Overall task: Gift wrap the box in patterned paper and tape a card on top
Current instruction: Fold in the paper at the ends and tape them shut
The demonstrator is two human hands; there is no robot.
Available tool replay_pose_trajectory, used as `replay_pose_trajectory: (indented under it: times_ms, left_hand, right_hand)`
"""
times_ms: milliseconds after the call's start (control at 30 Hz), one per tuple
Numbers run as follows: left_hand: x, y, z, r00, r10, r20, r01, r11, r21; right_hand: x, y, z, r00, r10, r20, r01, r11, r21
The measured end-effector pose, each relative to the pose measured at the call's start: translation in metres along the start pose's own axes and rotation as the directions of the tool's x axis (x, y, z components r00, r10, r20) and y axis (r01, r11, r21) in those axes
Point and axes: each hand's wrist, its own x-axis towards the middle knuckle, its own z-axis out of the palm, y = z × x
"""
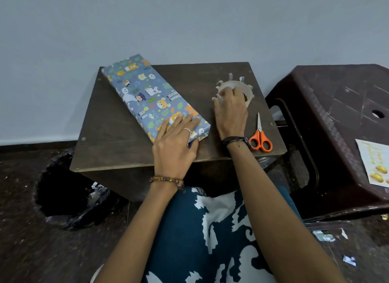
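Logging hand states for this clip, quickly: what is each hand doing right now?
Left hand: open, fingers flat on the near end of the wrapped box.
Right hand: on the tape roll, fingers curled at it, seemingly picking at the tape.

The left hand (175,144) wears 1 silver ring (188,131) and a brown beaded bracelet (167,180); a black corded band (235,140) circles the right wrist, above blue-and-white patterned clothing (202,236).

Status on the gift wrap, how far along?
Mostly done: the box is covered in patterned paper. In hand: left hand presses flat on its near end while right hand picks at the tape roll. Left: the card lies on the stool, untaped.
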Motion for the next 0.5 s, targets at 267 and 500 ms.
replay_pose_trajectory:
  times_ms: [267,500]
  left_hand:
    - [0.0013,0.0001,0.0002,1.0,0.008,-0.003,-0.008,1.0,0.009]
    - [0.0008,0.0013,0.0001,1.0,-0.019,0.017,0.019,1.0,0.003]
  right_hand:
    - [-0.0007,-0.0008,0.0019,0.995,-0.063,-0.078,0.057,0.995,-0.077]
    - [0.0005,0.0028,-0.0063,0.999,-0.032,-0.027,0.03,0.997,-0.066]
